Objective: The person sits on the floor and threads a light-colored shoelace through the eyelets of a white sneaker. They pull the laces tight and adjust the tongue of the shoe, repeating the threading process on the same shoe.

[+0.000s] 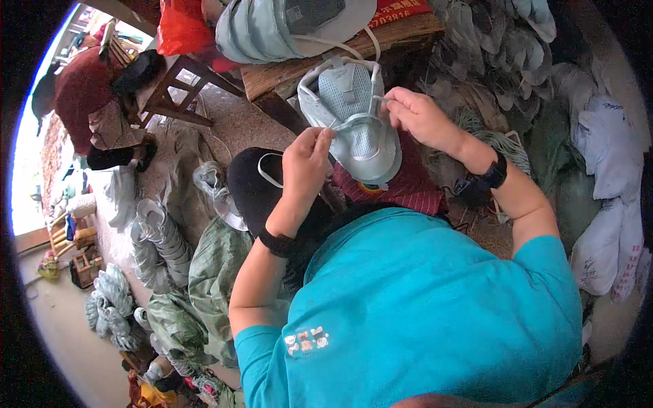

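A pale grey-blue shoe upper (367, 149) rests toe toward me between the wooden bench and my lap, its mesh tongue showing. A light lace (355, 120) crosses it near the toe. My left hand (306, 160) pinches one end of the lace at the shoe's left side. At the right side, my right hand (423, 121) is closed with thumb and fingertips together on the lace by the eyelet edge. The exact tips of the lace are hidden by my fingers.
Nested shoe uppers (262, 30) lie on the wooden bench (272, 78) ahead. A red bag (182, 27) hangs beside them. More uppers (160, 238) and green sacks (218, 285) fill the left floor; white sacks (609, 149) stand right. Another person (85, 95) bends at far left.
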{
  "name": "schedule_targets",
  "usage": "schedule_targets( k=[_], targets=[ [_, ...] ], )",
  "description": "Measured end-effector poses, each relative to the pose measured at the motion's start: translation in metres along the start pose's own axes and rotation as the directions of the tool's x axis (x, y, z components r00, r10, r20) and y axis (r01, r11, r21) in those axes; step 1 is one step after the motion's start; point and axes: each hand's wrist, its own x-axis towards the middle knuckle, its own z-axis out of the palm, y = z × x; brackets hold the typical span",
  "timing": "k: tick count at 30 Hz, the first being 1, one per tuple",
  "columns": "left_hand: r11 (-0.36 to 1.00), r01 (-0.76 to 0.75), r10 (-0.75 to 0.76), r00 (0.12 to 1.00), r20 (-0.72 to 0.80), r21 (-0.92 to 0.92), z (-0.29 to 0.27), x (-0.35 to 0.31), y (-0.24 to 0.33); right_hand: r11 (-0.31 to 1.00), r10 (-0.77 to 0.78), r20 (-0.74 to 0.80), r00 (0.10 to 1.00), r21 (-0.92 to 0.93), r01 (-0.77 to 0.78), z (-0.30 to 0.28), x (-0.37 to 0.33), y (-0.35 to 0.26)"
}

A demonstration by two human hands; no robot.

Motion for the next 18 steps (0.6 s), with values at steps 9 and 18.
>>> schedule_targets(
  k=[9, 18],
  targets=[
    [0.990, 0.122, -0.124, 0.992, -0.031, -0.073, -0.003, 0.003, 0.009, 0.971, -0.086, -0.080, 0.993, -0.229, 0.066, 0.004, -0.003, -0.004],
    [0.986, 0.048, -0.060, 0.996, -0.067, -0.158, 0.009, 0.013, 0.006, 0.999, -0.035, 0.053, 0.998, 0.001, 0.035, 0.002, 0.011, 0.012]
  ],
)
